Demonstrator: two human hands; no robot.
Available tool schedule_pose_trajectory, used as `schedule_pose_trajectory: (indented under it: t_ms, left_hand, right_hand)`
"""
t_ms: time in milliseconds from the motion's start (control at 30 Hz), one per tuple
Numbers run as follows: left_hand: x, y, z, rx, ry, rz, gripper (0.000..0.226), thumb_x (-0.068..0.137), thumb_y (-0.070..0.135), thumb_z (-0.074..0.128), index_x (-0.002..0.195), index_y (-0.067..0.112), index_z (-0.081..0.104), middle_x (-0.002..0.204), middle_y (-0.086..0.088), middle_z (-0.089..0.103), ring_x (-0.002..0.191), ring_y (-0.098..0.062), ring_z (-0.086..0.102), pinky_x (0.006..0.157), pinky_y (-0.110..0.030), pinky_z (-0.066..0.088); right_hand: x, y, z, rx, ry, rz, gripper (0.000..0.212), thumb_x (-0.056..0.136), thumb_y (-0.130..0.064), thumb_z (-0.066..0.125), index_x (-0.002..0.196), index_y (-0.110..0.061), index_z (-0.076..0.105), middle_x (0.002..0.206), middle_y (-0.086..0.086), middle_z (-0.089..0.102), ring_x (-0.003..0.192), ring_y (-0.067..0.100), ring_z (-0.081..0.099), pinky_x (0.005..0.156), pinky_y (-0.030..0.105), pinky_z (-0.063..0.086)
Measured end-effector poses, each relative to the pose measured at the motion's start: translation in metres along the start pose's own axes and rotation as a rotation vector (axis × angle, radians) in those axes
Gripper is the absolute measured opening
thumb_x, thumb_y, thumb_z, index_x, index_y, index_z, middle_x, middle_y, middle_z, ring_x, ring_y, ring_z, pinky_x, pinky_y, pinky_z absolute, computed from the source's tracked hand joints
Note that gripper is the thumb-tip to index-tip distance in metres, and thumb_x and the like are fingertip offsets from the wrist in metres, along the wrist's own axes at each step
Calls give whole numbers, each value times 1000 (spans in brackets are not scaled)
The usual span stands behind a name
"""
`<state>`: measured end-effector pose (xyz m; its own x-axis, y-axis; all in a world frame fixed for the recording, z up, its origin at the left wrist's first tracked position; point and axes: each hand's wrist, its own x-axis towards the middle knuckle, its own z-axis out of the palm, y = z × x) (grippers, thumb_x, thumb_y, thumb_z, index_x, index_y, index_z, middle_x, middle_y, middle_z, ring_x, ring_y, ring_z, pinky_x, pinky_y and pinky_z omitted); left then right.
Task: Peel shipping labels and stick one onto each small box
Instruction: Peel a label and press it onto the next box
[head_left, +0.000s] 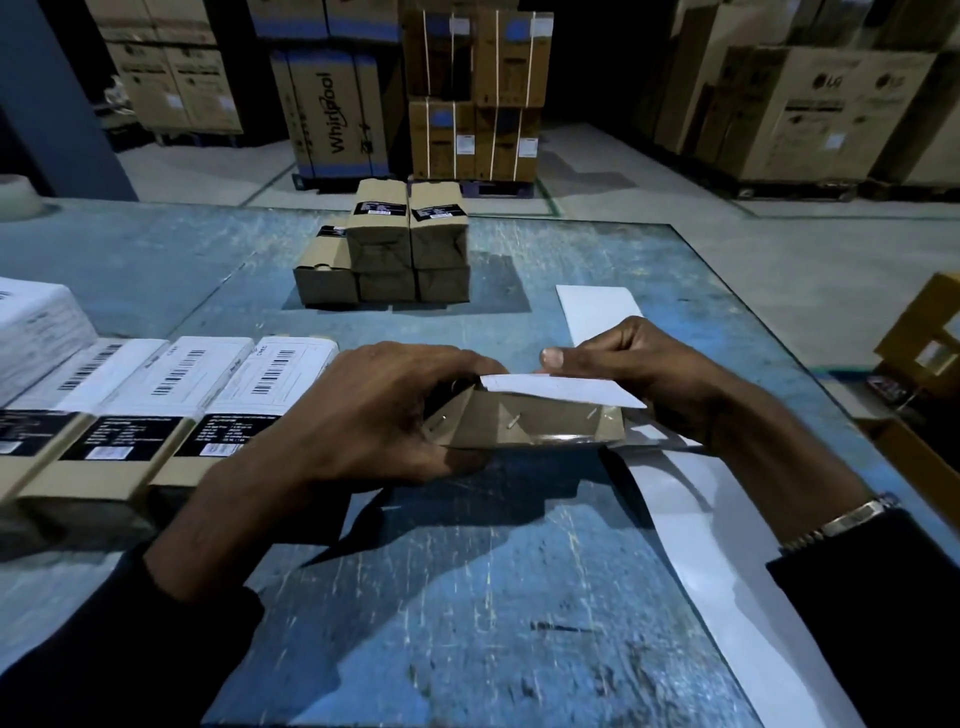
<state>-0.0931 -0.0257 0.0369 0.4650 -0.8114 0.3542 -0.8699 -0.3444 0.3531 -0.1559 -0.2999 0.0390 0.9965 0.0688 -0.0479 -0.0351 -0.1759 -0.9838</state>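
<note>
A small brown cardboard box (524, 426) lies on the blue table in front of me, its stapled end flap facing me. My left hand (374, 410) grips the box's left end. My right hand (634, 364) pinches a white shipping label (561, 389) that lies along the box's top edge. To the left sits a row of small boxes (171, 415) with white barcode labels on top. At the far middle of the table stands a stack of small brown boxes (395, 244) with only black printed labels.
A long white backing strip (727, 561) runs under my right forearm toward the table's near right edge. Another white sheet (597, 312) lies beyond my right hand. The blue table (467, 597) is scratched. Large appliance cartons (332, 109) stand on the warehouse floor behind.
</note>
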Motion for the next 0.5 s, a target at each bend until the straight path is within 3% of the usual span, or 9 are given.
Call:
schedule_pose_trajectory:
  t_ms: [133, 333, 400, 500]
  left_hand:
    - [1, -3, 2, -16, 5, -23, 65, 78, 68, 72, 137, 40, 64, 120, 22, 74, 103, -4, 72, 78, -40, 61]
    - [2, -9, 10, 117, -13, -23, 85, 81, 70, 64, 159, 48, 37, 125, 7, 71, 102, -12, 63, 77, -33, 51]
    - [2, -11, 11, 156, -30, -8, 86, 83, 63, 69, 160, 49, 33, 129, 8, 67, 111, -8, 56, 79, -31, 49]
    - [2, -12, 12, 188, 16, 29, 82, 83, 57, 72, 158, 43, 41, 140, 11, 64, 131, -7, 50, 83, -40, 58]
  right_hand:
    - [2, -2, 2, 12, -1, 12, 28, 79, -27, 79, 65, -3, 77, 62, 5, 72, 50, 7, 62, 50, 13, 44]
    - [5, -3, 0, -27, -7, 45, 24, 72, -29, 82, 73, -5, 82, 79, 12, 80, 66, 13, 74, 57, 16, 53]
    - [6, -2, -1, -62, 8, 48, 29, 70, -32, 83, 78, -5, 84, 86, 15, 81, 71, 15, 74, 61, 18, 55]
    - [5, -3, -3, -89, 21, 38, 36, 72, -35, 83, 88, -3, 85, 94, 16, 82, 79, 18, 76, 66, 19, 57]
